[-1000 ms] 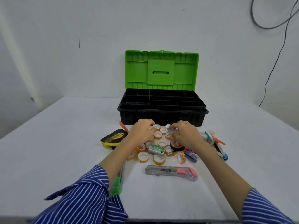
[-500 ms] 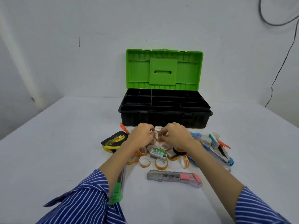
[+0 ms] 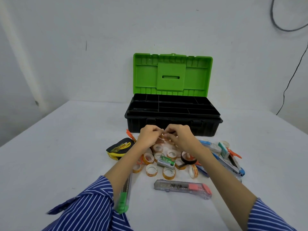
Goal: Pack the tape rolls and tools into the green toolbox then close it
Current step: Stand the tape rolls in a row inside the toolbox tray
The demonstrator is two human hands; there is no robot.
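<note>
Toolbox (image 3: 173,124) ribbed black plastic, round tape rolls (image 3: 168,172)

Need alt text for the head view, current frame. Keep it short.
Two hands, left hand and right hand, meet over a pile of small tape rolls on a white table, fingers curled on rolls. Behind stands the toolbox, green lid up, tray compartments empty. Box cutters and a tape measure lie around the pile.

Scattered small tape rolls (image 3: 168,172) & clear utility knife (image 3: 182,188) are crowding the white surface (image 3: 66,155) in front; open green-lidded black toolbox (image 3: 173,124) is blocking behind; bare surface lying left.
</note>
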